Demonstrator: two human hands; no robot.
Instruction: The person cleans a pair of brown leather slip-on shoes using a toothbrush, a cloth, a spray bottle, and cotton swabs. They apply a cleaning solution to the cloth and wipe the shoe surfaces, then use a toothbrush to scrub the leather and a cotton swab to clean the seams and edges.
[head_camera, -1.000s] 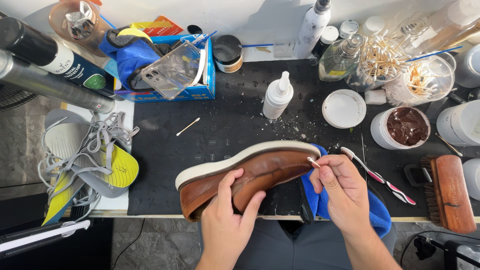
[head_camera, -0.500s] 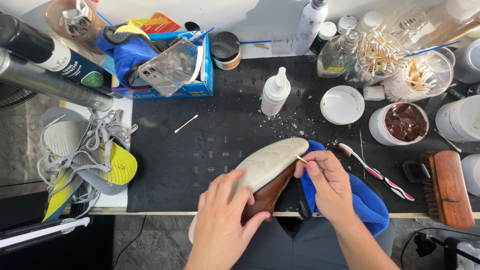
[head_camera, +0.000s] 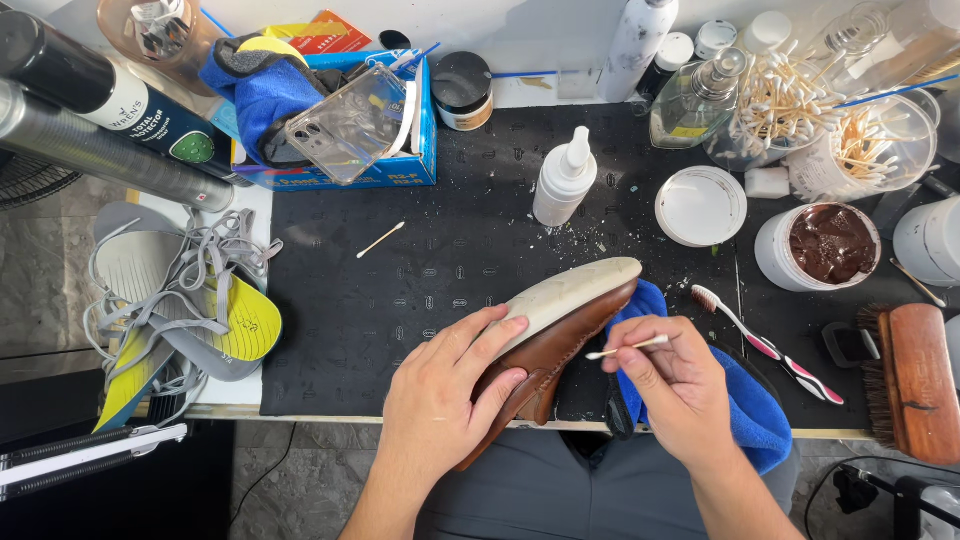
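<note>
Two hands are working over a cluttered black mat: the left hand is gripping a brown shoe, the right hand pinching a cotton swab.

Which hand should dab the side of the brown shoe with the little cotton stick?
Probably the right hand. It already pinches the cotton swab, with the tip beside the brown shoe. The left hand is spread over the shoe's pale sole, holding it tilted.
</note>
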